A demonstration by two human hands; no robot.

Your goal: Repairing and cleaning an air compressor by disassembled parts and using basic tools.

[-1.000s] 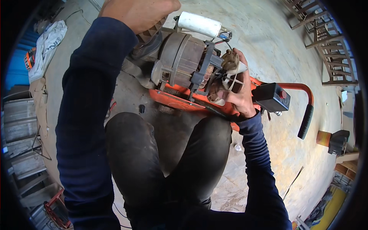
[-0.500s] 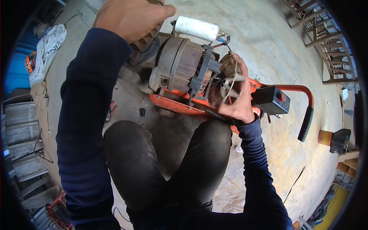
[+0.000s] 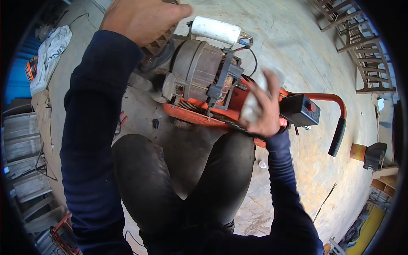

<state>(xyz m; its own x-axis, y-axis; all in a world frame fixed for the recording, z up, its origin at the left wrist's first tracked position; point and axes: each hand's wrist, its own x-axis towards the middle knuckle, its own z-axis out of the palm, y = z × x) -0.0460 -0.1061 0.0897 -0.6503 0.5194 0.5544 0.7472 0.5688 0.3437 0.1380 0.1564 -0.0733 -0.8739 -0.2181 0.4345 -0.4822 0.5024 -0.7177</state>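
Note:
An air compressor with a grey motor (image 3: 193, 63) on an orange tank (image 3: 187, 114) lies in front of my knees. My left hand (image 3: 142, 19) bends over the ridged pump head (image 3: 160, 42) at the motor's far left; its fingertips are mostly hidden. My right hand (image 3: 267, 108), smeared by motion, is at the motor's right end. Its fingers curve round a pale, blurred fan (image 3: 251, 106), which stands apart from the bare motor shaft (image 3: 241, 86). A white cylinder (image 3: 215, 30) with wires at one end sits along the motor's far side.
Right of my right hand are a black switch box (image 3: 301, 111) with a red button and an orange handle (image 3: 335, 100) with a black grip. Red-handled pliers (image 3: 122, 119) lie on the floor at left. Wooden racks (image 3: 367, 55) stand at the far right.
The fan has come away from the motor's right end with my right hand, baring the shaft. My left hand stays on the pump head.

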